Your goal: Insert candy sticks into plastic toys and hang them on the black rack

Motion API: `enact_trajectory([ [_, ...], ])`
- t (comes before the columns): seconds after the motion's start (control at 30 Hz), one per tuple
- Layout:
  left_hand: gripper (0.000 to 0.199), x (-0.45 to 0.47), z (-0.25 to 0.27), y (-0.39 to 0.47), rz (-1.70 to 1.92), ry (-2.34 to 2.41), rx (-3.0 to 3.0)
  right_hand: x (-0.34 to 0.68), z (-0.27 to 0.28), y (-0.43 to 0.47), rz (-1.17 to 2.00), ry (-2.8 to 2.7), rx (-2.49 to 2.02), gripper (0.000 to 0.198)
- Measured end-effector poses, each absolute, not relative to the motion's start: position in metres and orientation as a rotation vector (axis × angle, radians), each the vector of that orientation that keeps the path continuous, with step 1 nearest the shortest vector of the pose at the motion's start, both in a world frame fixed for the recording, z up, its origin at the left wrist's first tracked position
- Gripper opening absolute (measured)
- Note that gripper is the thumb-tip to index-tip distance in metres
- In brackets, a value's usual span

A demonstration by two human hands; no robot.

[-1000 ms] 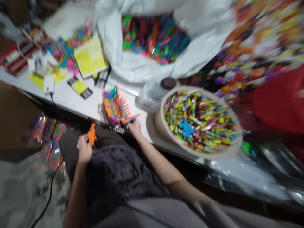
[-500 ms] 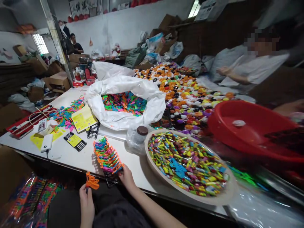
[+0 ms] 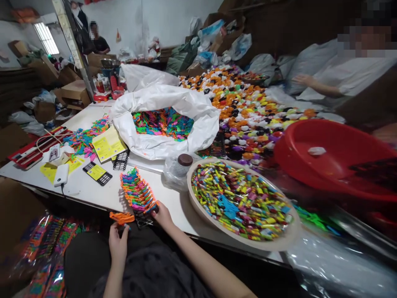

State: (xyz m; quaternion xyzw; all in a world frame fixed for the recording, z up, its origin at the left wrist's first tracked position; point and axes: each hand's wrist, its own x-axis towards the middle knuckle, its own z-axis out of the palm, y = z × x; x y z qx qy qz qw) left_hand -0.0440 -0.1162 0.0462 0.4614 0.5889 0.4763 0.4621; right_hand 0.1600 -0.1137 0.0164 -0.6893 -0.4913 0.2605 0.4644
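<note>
Between the fingertips of my left hand is an orange plastic piece, lying nearly flat just off the table's front edge. My right hand grips the near right corner of a black plastic rack. Rows of small colourful plastic pieces in orange, green, blue and pink cover most of that rack. The rack's near end sticks out over the table edge, close to the orange piece but apart from it. What exactly the small pieces depict is too fine to make out.
A white sack of colourful pieces stands on the table. A beige basin of wrapped items lies to the right, with a red tub beyond. Yellow cards and a white power bank lie left. A co-worker sits far right.
My left hand has moved up and right, towards the rack, and the orange piece has turned flatter. My right hand still holds the rack. The whole view has shifted slightly.
</note>
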Motion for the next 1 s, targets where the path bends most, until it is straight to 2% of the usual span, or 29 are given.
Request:
enact_trajectory([
  [0.17, 0.039, -0.035, 0.054, -0.12, 1.146, 1.373, 1.166, 0.161, 0.018, -0.123, 0.714, -1.196, -1.743, 0.012],
  [0.27, 0.038, -0.024, 0.051, -0.116, 1.255, 1.303, 1.072, 0.163, 0.01, -0.125, 0.787, -1.169, -1.807, 0.015],
  [0.6, 0.028, 0.009, 0.022, -0.103, 1.277, 1.255, 0.955, 0.165, 0.001, -0.129, 0.727, -1.208, -1.81, 0.013],
  [0.83, 0.024, 0.008, 0.01, -0.105, 1.154, 1.423, 1.094, 0.166, -0.003, -0.128, 0.694, -1.243, -1.79, 0.012],
  [1.0, 0.021, 0.004, 0.015, -0.104, 1.101, 1.485, 1.446, 0.166, 0.0, -0.128, 0.699, -1.237, -1.792, 0.011],
])
